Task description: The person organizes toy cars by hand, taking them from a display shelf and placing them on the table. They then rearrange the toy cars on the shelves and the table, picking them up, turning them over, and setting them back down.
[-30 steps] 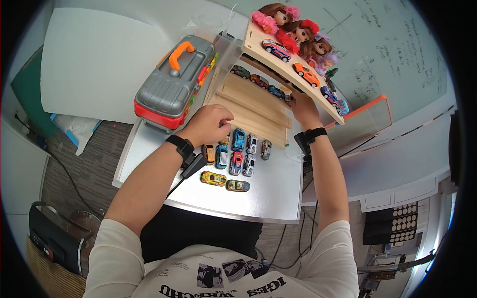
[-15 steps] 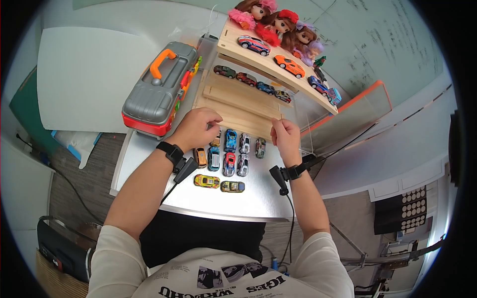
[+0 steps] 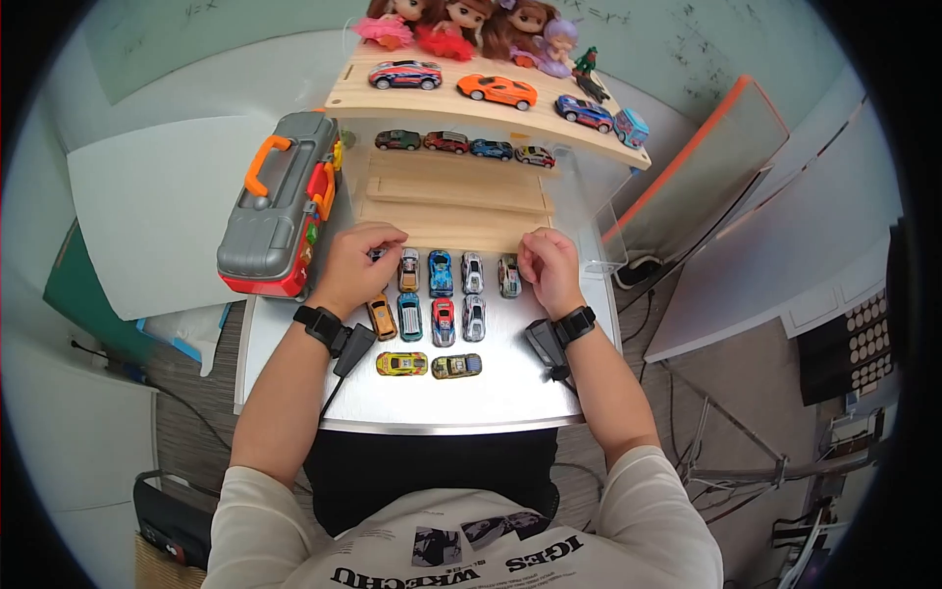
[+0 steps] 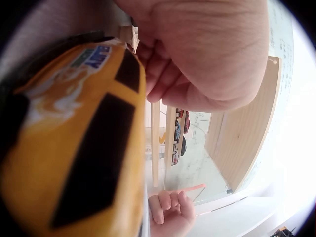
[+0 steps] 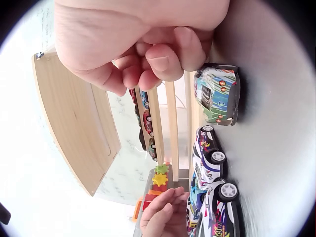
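Note:
In the head view my left hand (image 3: 355,270) rests at the left of the rows of toy cars, fingers loosely curled, partly covering a dark car (image 3: 377,253). An orange-yellow car (image 3: 381,317) sits just below that hand and looms large in the left wrist view. My right hand (image 3: 551,272) lies at the right end of the top row, its fingers loosely bent and holding nothing. Beside its fingers stands a green patterned car (image 5: 217,95). Between the hands are a blue car (image 3: 440,273), a red and blue car (image 3: 444,322) and several others.
Behind the cars rises a stepped wooden rack (image 3: 457,194), with several cars (image 3: 446,142) lined up on its top step. Above it, a wooden shelf (image 3: 345,96) bears cars and dolls (image 3: 463,27). A grey toolbox (image 3: 267,224) stands left, an orange-edged panel (image 3: 687,162) right.
My right hand has left the rightmost car on the rack's top step and come down to the table beside the green car. My left hand stays near the cars; the head view has turned.

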Demonstrator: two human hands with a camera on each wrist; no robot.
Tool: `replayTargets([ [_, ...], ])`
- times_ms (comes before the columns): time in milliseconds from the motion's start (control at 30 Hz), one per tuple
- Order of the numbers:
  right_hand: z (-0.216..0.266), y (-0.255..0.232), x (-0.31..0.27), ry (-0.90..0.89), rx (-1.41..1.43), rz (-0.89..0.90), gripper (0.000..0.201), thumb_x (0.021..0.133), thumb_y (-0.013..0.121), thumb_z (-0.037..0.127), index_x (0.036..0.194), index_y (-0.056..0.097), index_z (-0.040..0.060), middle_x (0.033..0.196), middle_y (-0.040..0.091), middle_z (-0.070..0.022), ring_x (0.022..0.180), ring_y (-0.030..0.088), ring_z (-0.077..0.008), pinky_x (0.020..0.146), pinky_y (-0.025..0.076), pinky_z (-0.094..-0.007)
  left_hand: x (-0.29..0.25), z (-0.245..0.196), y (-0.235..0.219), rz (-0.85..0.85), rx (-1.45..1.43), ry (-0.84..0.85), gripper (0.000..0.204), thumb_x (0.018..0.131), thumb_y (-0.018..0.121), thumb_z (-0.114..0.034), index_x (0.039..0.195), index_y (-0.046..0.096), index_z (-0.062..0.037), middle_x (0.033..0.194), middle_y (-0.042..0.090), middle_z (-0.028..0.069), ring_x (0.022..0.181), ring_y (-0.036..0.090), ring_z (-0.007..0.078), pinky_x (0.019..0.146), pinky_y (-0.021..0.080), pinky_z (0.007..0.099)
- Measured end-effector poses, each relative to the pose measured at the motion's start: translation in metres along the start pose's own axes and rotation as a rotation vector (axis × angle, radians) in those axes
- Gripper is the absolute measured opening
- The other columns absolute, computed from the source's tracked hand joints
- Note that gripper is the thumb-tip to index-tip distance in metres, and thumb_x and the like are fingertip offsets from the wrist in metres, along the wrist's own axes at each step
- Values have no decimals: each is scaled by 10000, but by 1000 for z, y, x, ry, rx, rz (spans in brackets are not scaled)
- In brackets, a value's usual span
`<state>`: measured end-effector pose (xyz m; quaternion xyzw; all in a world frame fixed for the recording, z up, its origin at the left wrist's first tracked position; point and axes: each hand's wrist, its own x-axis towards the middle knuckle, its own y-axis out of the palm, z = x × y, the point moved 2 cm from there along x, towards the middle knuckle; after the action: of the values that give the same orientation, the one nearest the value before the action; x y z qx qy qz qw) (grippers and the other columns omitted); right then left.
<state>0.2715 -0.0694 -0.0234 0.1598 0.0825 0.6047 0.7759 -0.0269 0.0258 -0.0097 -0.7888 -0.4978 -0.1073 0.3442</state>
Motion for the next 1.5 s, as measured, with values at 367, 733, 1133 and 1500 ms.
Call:
replayTargets([
  [367,3,-3,-2,61,11,29,211,960,669,123,759,626,74,692,613,-21,503,455,-70,453,297,-244,0,-5,2,12,113,-19,178,874,675,7,1034,751,26,1004,754,119,920,714,192,827,553,290],
  [733,1,-5,-2,83,6,73,193,961,682,135,780,633,90,733,634,-11,543,523,-57,467,349,-219,-5,7,-3,-34,31,-99,281,822,541,104,1003,745,37,995,749,114,904,717,173,837,556,282],
  [1133,0,-5,-2,85,-33,60,191,967,678,131,786,625,102,733,641,-8,537,532,-54,462,341,-218,-4,4,-3,-124,231,-111,127,883,696,-19,987,765,7,915,746,95,740,677,134,697,539,270],
  [1500,-2,-6,0,77,-41,65,190,966,676,138,787,630,97,736,648,-16,531,534,-55,451,338,-215,-5,4,-2,-141,247,-109,113,884,702,-26,970,767,12,883,734,95,718,664,132,669,524,269],
])
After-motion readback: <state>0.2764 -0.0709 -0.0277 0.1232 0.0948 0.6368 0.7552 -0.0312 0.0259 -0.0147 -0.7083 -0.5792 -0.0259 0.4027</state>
